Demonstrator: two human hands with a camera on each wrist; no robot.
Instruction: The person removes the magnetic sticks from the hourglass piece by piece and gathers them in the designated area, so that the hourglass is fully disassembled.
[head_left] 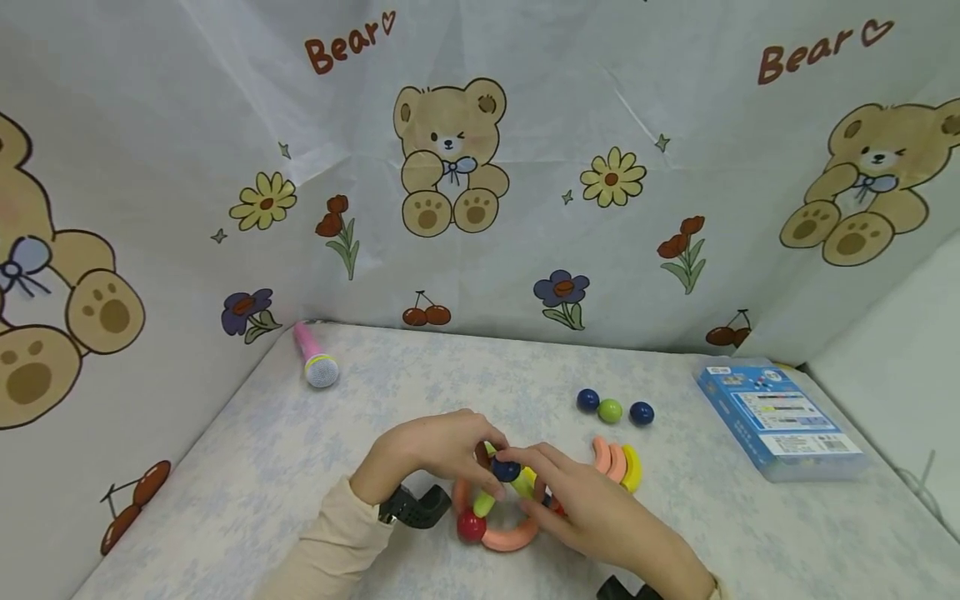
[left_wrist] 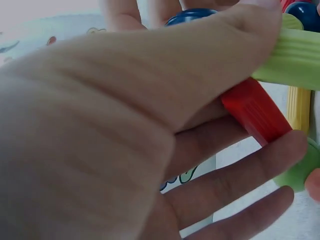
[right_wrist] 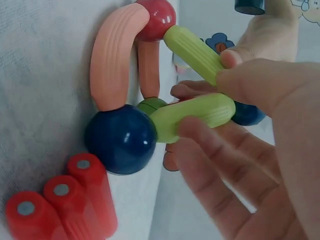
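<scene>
A frame of magnetic rods and balls stands on the table. Its base has orange curved rods (head_left: 510, 537), a red ball (head_left: 471, 527) and a dark blue ball (right_wrist: 121, 139). Green rods (right_wrist: 195, 117) slant up to another blue ball (head_left: 505, 469). My left hand (head_left: 442, 450) grips the frame's top from the left, its thumb along a green rod (left_wrist: 295, 60); a red rod (left_wrist: 260, 110) shows by its fingers. From the right, my right hand (head_left: 588, 504) holds the upper frame, thumb and fingers around the green rods. The hands partly hide the frame.
Two blue balls and a green ball (head_left: 610, 411) lie behind the right hand. Orange and yellow curved rods (head_left: 632, 468) lie beside it, and red rods (right_wrist: 85, 195) near the frame. A blue box (head_left: 780, 421) sits far right, a pink toy microphone (head_left: 315, 358) back left.
</scene>
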